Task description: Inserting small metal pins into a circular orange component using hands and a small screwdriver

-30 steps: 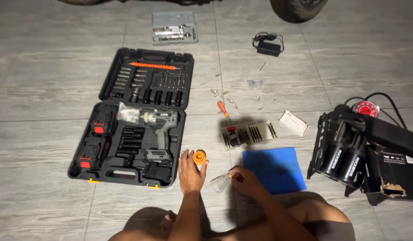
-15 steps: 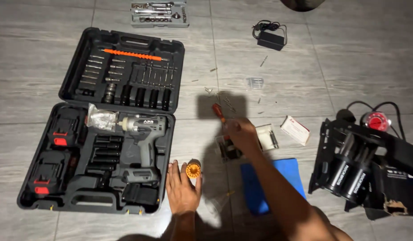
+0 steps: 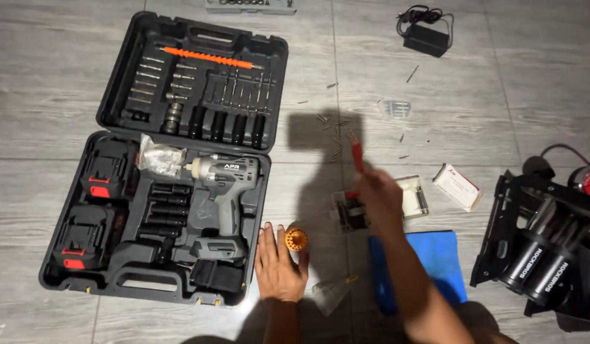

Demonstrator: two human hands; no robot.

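The right hand clenched a red-handled screwdriver, shaft hidden, above the open bit box, while the left hand lay flat, empty, beside the orange bit holder.

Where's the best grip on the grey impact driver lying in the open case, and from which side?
Probably the handle of the impact driver: it lies flat in the tool case, head toward the lid and handle pointing toward the person. Come straight down from above and wrap the narrow handle section, which looks clear of the neighbouring sockets. The left hand is nearest.
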